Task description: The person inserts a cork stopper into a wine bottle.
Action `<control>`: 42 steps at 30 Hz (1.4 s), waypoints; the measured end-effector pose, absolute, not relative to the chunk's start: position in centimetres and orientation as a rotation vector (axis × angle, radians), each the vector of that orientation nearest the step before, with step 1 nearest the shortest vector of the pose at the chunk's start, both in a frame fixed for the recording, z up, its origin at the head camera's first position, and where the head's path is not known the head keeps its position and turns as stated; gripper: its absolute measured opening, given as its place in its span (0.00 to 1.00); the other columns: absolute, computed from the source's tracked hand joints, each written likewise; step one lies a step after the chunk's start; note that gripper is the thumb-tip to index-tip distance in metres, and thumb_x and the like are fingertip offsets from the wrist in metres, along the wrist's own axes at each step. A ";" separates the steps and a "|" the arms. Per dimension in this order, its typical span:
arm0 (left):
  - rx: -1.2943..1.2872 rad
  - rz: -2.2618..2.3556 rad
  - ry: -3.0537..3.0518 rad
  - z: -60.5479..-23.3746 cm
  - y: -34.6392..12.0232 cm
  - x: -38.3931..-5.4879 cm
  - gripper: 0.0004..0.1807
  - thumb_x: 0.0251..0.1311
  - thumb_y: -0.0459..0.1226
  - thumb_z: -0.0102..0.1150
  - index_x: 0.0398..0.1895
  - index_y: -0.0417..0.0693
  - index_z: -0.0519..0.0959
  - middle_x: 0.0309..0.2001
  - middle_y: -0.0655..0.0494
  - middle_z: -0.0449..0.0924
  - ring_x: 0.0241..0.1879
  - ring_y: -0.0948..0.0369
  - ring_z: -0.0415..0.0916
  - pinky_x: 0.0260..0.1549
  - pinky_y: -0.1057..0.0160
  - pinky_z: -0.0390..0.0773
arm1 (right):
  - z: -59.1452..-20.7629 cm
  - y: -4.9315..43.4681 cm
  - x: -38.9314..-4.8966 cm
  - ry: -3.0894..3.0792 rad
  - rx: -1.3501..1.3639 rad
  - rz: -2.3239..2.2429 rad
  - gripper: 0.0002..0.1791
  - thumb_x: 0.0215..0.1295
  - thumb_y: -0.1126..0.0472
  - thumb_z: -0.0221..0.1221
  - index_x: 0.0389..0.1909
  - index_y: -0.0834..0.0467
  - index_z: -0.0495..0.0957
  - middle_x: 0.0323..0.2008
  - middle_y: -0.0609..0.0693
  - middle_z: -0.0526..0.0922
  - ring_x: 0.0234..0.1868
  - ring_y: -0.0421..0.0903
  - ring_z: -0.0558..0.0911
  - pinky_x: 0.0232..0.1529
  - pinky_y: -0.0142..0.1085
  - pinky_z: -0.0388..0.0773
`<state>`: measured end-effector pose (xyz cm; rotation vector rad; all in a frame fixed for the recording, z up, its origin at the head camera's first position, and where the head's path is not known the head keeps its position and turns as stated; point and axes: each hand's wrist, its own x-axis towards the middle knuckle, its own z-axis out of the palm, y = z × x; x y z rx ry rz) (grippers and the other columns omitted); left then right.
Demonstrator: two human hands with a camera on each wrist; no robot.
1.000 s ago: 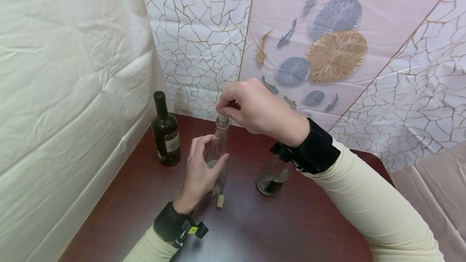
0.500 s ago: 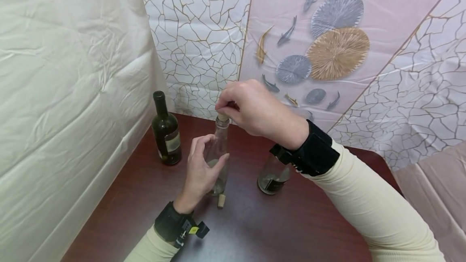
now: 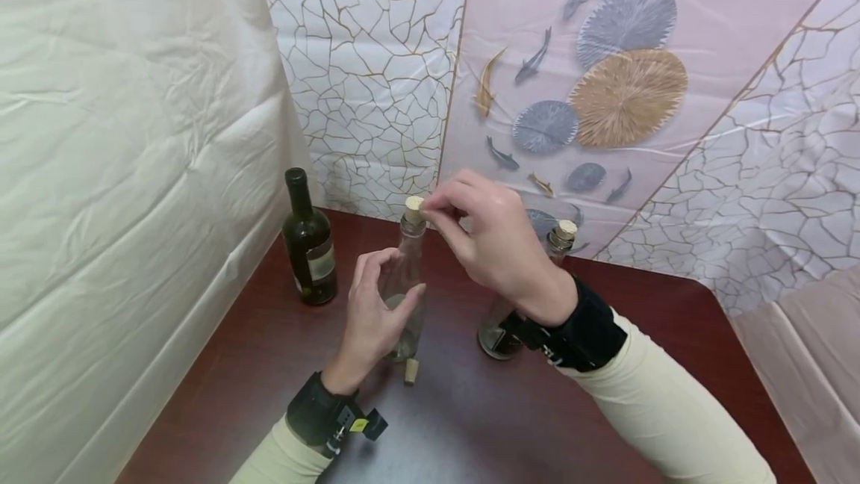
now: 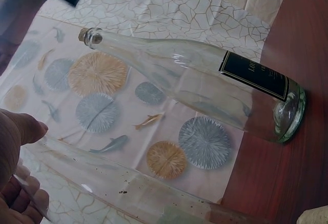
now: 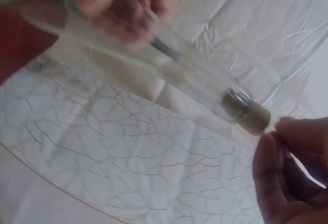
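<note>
Left hand: fingers curled round the clear, long-necked glass bottle, forearm from seven o'clock; best used to steady it upright. Pale cylindrical cork: protruding at the bottle's twelve o'clock; best pressed straight down-neck. Right hand: fingertips together, apparently gripping nothing, beside cork at three o'clock.
</note>
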<state>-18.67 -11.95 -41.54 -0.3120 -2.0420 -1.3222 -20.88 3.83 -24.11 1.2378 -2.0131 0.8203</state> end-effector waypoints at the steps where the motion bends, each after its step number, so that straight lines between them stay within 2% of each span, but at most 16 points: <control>1: -0.310 -1.322 -2.043 -41.5 -11.9 -18.7 0.29 0.55 0.41 0.69 0.59 0.47 0.71 0.52 0.49 0.69 0.51 0.58 0.71 0.49 0.50 0.78 | -24.7 4.1 -20.7 -1.995 1.212 0.846 0.02 0.62 0.64 0.64 0.34 0.58 0.85 0.32 0.48 0.83 0.35 0.37 0.79 0.36 0.33 0.79; 5: -0.288 -1.316 -2.046 -41.4 -11.7 -18.9 0.29 0.53 0.41 0.70 0.58 0.46 0.71 0.52 0.48 0.70 0.51 0.56 0.71 0.48 0.53 0.78 | -27.5 5.0 -19.6 -1.920 1.113 1.003 0.02 0.60 0.67 0.65 0.33 0.60 0.85 0.33 0.50 0.85 0.38 0.39 0.81 0.40 0.31 0.79; 10: -0.276 -1.286 -2.075 -41.4 -11.5 -19.5 0.30 0.53 0.42 0.70 0.58 0.47 0.71 0.52 0.49 0.70 0.51 0.57 0.70 0.47 0.54 0.76 | -30.1 5.6 -17.4 -1.940 0.972 1.169 0.05 0.55 0.73 0.66 0.32 0.62 0.84 0.32 0.52 0.85 0.32 0.40 0.80 0.31 0.28 0.76; 13: -0.292 -1.282 -2.073 -41.4 -11.4 -20.0 0.29 0.54 0.42 0.70 0.58 0.47 0.71 0.52 0.49 0.71 0.51 0.55 0.70 0.47 0.53 0.76 | -31.7 6.2 -16.8 -2.009 0.883 1.231 0.05 0.56 0.73 0.66 0.32 0.62 0.83 0.32 0.53 0.84 0.30 0.40 0.79 0.27 0.27 0.76; 17: -0.302 -1.271 -2.070 -41.4 -11.3 -20.6 0.29 0.54 0.43 0.70 0.58 0.47 0.71 0.51 0.49 0.71 0.51 0.54 0.70 0.47 0.54 0.76 | -34.9 7.2 -17.1 -2.098 0.769 1.298 0.03 0.60 0.66 0.65 0.35 0.57 0.84 0.34 0.48 0.84 0.31 0.38 0.79 0.28 0.29 0.77; 23: -0.314 -1.257 -2.075 -41.5 -11.0 -21.6 0.29 0.54 0.44 0.69 0.58 0.48 0.71 0.51 0.49 0.71 0.49 0.58 0.69 0.45 0.53 0.77 | -38.6 8.6 -17.5 -2.192 0.660 1.396 0.05 0.64 0.55 0.63 0.37 0.50 0.85 0.37 0.44 0.85 0.31 0.39 0.79 0.30 0.29 0.77; 28: -0.337 -1.255 -2.070 -41.5 -11.0 -22.2 0.29 0.55 0.43 0.68 0.59 0.47 0.70 0.51 0.48 0.70 0.48 0.57 0.69 0.44 0.50 0.76 | -39.9 9.1 -17.3 -2.217 0.610 1.441 0.06 0.63 0.54 0.64 0.36 0.51 0.85 0.36 0.43 0.85 0.32 0.39 0.81 0.30 0.30 0.78; 33: -0.323 -1.240 -2.103 -41.4 -11.0 -22.5 0.29 0.56 0.44 0.67 0.60 0.49 0.69 0.51 0.50 0.70 0.48 0.57 0.69 0.44 0.55 0.74 | -41.0 9.3 -17.0 -2.248 0.573 1.492 0.07 0.63 0.54 0.64 0.36 0.52 0.85 0.36 0.45 0.85 0.33 0.40 0.82 0.33 0.33 0.81; 38: -0.288 -1.202 -2.175 -41.4 -11.3 -22.2 0.32 0.55 0.48 0.69 0.61 0.49 0.69 0.53 0.50 0.70 0.51 0.57 0.69 0.47 0.55 0.75 | -40.6 9.0 -16.4 -2.277 0.559 1.508 0.05 0.62 0.62 0.65 0.36 0.60 0.85 0.34 0.52 0.85 0.31 0.45 0.82 0.31 0.35 0.82; 42: -0.234 -1.184 -2.270 -42.4 -11.8 -21.1 0.38 0.53 0.56 0.67 0.64 0.50 0.68 0.55 0.50 0.70 0.53 0.55 0.70 0.49 0.53 0.75 | -40.2 8.7 -15.5 -2.324 0.443 1.551 0.05 0.60 0.68 0.65 0.37 0.61 0.84 0.33 0.54 0.86 0.31 0.49 0.83 0.31 0.37 0.83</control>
